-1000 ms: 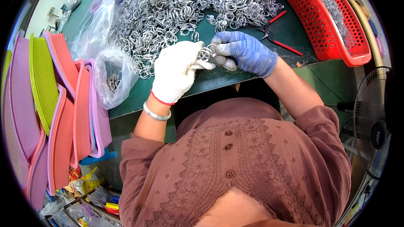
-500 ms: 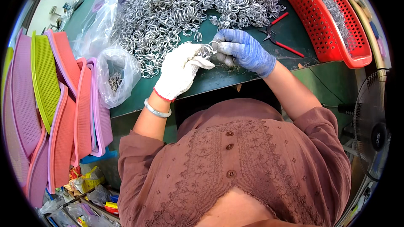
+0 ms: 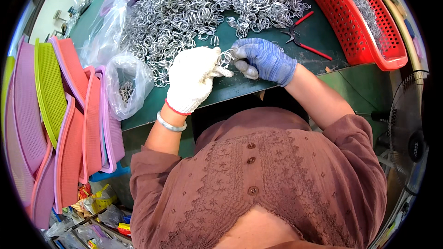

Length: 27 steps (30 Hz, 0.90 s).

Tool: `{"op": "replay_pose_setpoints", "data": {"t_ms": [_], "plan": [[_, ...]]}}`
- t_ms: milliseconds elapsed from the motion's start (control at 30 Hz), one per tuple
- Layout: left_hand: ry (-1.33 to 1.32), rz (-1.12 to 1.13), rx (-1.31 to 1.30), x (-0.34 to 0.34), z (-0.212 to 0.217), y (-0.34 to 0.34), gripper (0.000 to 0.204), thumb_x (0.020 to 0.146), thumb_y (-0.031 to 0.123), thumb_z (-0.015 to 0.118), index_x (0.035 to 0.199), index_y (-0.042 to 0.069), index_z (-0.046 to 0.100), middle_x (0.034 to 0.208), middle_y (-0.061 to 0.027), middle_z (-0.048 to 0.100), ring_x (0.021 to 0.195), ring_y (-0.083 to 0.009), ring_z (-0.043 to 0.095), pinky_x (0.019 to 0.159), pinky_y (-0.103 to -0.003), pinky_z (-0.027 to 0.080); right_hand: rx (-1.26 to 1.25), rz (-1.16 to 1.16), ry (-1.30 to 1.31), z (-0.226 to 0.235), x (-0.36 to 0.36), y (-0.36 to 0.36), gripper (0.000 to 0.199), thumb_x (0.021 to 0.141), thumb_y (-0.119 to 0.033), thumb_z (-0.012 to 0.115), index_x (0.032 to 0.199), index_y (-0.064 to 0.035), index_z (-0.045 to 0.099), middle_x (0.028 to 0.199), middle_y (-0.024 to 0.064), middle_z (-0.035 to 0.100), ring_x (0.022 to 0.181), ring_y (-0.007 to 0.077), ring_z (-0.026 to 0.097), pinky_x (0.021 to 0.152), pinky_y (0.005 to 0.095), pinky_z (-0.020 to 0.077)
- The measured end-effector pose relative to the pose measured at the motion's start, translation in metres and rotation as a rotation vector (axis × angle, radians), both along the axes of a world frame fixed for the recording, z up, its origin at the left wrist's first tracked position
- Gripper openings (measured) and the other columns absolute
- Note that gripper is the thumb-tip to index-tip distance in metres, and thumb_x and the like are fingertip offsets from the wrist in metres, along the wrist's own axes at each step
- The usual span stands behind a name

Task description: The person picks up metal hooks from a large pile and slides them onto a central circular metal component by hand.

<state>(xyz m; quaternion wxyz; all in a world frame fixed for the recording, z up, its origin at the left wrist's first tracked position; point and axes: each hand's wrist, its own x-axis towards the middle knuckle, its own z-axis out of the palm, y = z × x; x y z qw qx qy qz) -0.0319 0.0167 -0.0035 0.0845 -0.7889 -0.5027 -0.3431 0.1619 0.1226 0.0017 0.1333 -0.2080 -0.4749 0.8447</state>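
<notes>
My left hand (image 3: 193, 79) wears a white knit glove and my right hand (image 3: 265, 59) a blue one. Both pinch the same small cluster of silver metal rings (image 3: 226, 57) just above the green table (image 3: 272, 76), close to its near edge. Behind the hands a large heap of metal rings (image 3: 203, 4) covers the middle of the table. A silver bangle sits on my left wrist.
Red-handled pliers (image 3: 302, 39) lie right of my hands. A red perforated basket (image 3: 364, 23) with more rings stands at the right. A clear plastic bag (image 3: 124, 85) with a few rings hangs at the left edge. Stacked pink and green trays (image 3: 55, 120) lean at the left. A fan (image 3: 408, 138) stands lower right.
Both hands stay together on the rings and have shifted only slightly; the fingers are working the same cluster.
</notes>
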Motion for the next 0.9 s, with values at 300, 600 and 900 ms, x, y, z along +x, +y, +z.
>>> {"op": "replay_pose_setpoints", "data": {"t_ms": [300,600,900], "plan": [[-0.293,-0.001,-0.294,0.018,0.023,-0.001,0.026,0.086,-0.001,0.049,0.108,-0.001,0.063,0.081,-0.0103,0.069,0.075,-0.0185,0.069,0.072,-0.027,0.052,0.29,-0.078,0.022,0.005,0.0,-0.001,0.017,0.091,-0.02,0.052,0.086,-0.0046,0.058,0.064,0.0007,0.055,0.048,0.007,0.049,0.045,0.0219,0.0423],[-0.362,0.174,-0.432,0.027,0.029,0.001,0.027,0.083,0.03,0.067,0.075,0.005,0.064,0.067,-0.0112,0.057,0.062,-0.0264,0.059,0.059,-0.034,0.046,0.454,-0.228,-0.066,0.019,-0.001,-0.007,0.018,0.09,-0.016,0.052,0.096,-0.0006,0.059,0.072,0.0033,0.059,0.056,0.0071,0.053,0.05,0.0221,0.0454],[-0.312,0.053,-0.633,0.03,0.039,0.001,0.026,0.084,0.033,0.066,0.089,0.008,0.068,0.079,-0.0145,0.062,0.074,-0.0318,0.06,0.066,-0.039,0.047,0.645,-0.308,-0.129,0.016,-0.008,-0.01,0.011,0.091,-0.011,0.051,0.094,-0.0016,0.057,0.075,-0.0002,0.053,0.068,0.0066,0.052,0.064,0.023,0.0462]]}}
